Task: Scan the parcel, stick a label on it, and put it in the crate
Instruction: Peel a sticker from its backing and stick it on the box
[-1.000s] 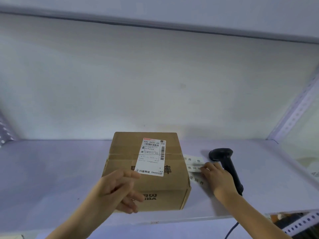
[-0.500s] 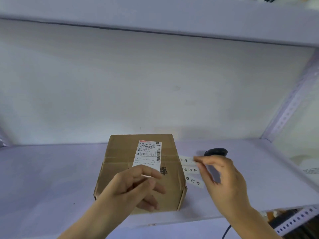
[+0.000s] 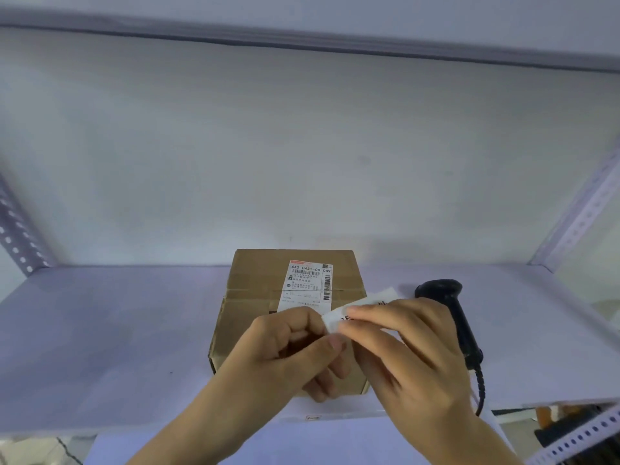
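Note:
A brown cardboard parcel (image 3: 255, 297) sits on the white shelf (image 3: 100, 330), with a white shipping label (image 3: 310, 283) stuck on its top. Above the parcel's near half, both hands meet on a small white label strip (image 3: 365, 305) with black print. My right hand (image 3: 402, 357) pinches the strip from the right. My left hand (image 3: 292, 350) pinches its left end between thumb and forefinger. A black handheld scanner (image 3: 449, 307) lies on the shelf to the right of the parcel, its cable running off the front edge. No crate is visible.
The shelf's back wall (image 3: 302, 146) rises behind the parcel and an upper shelf (image 3: 302, 25) hangs overhead. Perforated metal uprights stand at the left (image 3: 16, 236) and right (image 3: 577, 223). Another perforated rail (image 3: 577, 444) shows at the lower right.
My right hand lifted a label strip from the shelf beside the scanner and brought it over the parcel. My left hand rose to meet it and now pinches its end.

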Available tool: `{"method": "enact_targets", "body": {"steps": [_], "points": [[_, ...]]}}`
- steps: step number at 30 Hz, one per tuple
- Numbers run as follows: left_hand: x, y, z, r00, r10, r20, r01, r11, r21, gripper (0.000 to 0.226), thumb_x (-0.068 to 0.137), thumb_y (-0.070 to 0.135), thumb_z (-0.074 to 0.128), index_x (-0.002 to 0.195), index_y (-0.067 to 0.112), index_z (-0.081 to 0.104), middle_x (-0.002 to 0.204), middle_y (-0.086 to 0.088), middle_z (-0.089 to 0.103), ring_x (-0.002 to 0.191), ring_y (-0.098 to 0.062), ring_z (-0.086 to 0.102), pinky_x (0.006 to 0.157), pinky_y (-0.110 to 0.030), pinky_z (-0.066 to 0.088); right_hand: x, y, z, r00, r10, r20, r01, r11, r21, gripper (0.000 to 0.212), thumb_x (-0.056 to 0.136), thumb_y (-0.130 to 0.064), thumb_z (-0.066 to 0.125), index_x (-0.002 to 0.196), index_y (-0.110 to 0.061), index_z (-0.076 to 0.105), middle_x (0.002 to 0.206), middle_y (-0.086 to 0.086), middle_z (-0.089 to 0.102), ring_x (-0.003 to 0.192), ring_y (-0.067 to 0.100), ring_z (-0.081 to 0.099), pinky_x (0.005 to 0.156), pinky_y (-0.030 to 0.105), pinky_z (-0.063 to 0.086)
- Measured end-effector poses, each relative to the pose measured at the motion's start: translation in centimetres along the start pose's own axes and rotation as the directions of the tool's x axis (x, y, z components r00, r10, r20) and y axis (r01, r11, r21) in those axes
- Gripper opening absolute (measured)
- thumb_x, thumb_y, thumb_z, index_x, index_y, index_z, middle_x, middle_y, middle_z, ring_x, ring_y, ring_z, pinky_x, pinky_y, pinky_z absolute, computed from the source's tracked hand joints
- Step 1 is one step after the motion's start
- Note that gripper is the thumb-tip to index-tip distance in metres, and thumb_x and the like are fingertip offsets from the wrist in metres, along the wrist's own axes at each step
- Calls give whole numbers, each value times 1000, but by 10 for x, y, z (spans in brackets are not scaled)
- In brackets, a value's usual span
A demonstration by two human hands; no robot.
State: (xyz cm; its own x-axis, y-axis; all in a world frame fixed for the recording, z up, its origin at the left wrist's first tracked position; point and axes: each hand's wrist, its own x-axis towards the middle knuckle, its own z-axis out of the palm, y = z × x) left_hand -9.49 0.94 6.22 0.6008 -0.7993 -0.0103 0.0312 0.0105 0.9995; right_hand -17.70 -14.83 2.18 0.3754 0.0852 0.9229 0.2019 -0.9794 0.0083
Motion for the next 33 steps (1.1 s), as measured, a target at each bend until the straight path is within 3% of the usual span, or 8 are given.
{"method": "enact_targets", "body": {"steps": [6, 11, 15, 21, 26, 33], "points": [[-8, 5, -11, 994, 43, 98, -37, 997, -63, 19, 78, 29, 71, 81, 11, 71, 79, -6, 76, 62, -15, 67, 59, -17, 55, 9, -8, 2, 996, -10, -92, 14, 999, 38, 18, 92, -14, 62, 85, -9, 79, 91, 0, 73, 77, 19, 63, 65, 37, 47], [-11, 1, -13, 993, 86, 77, -76, 988, -132, 14, 73, 24, 72, 80, 11, 73, 73, -6, 76, 57, -14, 68, 55, -17, 54, 15, -19, -3, 990, -13, -141, 18, 999, 37, 19, 94, -17, 59, 88, -13, 76, 91, -3, 67, 80, 15, 56, 64, 38, 47], [-12, 0, -13, 988, 131, 79, -118, 981, -154, 2, 75, 22, 74, 75, 21, 73, 72, -5, 77, 55, -14, 69, 53, -17, 54, 19, -25, -5, 982, -26, -188, 20, 999, -36, 12, 93, -22, 62, 90, -18, 73, 88, -15, 60, 78, 13, 47, 56, 40, 46], [-14, -3, -13, 986, 147, 85, -133, 980, -148, 5, 76, 23, 69, 78, 21, 74, 76, -6, 77, 56, -15, 70, 54, -18, 54, 21, -29, -9, 981, -26, -194, 1, 992, -128, 7, 90, -24, 64, 89, -23, 71, 66, -6, 68, 73, 12, 43, 44, 40, 47], [-15, -3, -11, 983, 171, 71, -159, 976, -147, 7, 77, 23, 68, 80, 20, 73, 76, -5, 76, 57, -15, 69, 54, -19, 55, 19, -28, -6, 980, 2, -198, -27, 992, -122, 7, 85, -22, 66, 91, -24, 71, 64, -5, 69, 70, 13, 42, 57, 37, 38], [-13, -8, -7, 978, 204, 43, -194, 966, -170, 14, 81, 23, 63, 84, 12, 69, 74, -2, 73, 59, -16, 69, 56, -21, 55, 17, -28, -2, 983, 25, -181, -34, 998, -48, 9, 85, -16, 66, 91, -23, 70, 68, -4, 68, 71, 13, 44, 57, 38, 39]]}}
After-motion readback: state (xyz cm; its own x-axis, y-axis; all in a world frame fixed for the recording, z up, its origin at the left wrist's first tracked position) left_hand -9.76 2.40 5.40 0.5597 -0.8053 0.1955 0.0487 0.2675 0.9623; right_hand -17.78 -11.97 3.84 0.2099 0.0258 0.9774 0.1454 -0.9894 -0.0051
